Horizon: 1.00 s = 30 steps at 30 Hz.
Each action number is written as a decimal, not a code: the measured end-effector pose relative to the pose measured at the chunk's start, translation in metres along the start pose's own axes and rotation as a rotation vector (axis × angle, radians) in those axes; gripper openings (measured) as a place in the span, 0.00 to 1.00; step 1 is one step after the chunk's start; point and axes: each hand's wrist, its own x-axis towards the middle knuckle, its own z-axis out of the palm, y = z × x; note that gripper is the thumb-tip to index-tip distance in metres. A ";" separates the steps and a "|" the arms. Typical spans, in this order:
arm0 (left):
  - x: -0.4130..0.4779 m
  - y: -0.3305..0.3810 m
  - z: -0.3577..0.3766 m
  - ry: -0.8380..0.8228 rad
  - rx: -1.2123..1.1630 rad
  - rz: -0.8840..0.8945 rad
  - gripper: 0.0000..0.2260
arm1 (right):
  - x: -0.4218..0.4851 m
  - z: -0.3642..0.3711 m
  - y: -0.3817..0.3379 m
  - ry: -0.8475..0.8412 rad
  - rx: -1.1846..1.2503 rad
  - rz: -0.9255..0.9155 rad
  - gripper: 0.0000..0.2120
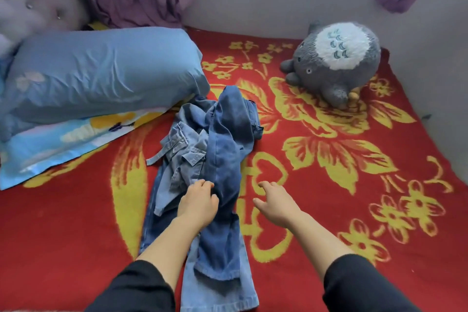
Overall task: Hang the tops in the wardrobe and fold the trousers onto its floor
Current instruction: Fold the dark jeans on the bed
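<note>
Early stage: unfolded jeans (222, 159) are heaped mid-blanket (354, 185), pressed by the left hand (198, 201) with fingers curled, the right hand (276, 200) held open just right; no wardrobe is seen.

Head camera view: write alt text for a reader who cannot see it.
A person's left hand rests on a heap of blue denim garments lying on a red blanket with yellow flowers, while the right hand hovers open just beside the heap. A blue pillow lies at left, and a grey plush toy sits near the wall.
</note>
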 end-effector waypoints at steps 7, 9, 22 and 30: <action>0.102 0.000 0.042 0.107 0.020 0.013 0.33 | 0.115 0.016 0.018 0.004 -0.008 -0.029 0.22; 0.129 -0.002 0.055 0.141 0.094 0.001 0.39 | 0.140 0.024 0.025 0.014 0.009 -0.042 0.24; 0.173 0.014 0.037 0.092 -0.240 0.041 0.06 | 0.198 0.019 0.047 0.056 0.488 0.103 0.20; 0.080 0.040 0.092 -0.479 -0.233 0.464 0.10 | 0.219 -0.008 0.014 0.075 1.076 0.161 0.20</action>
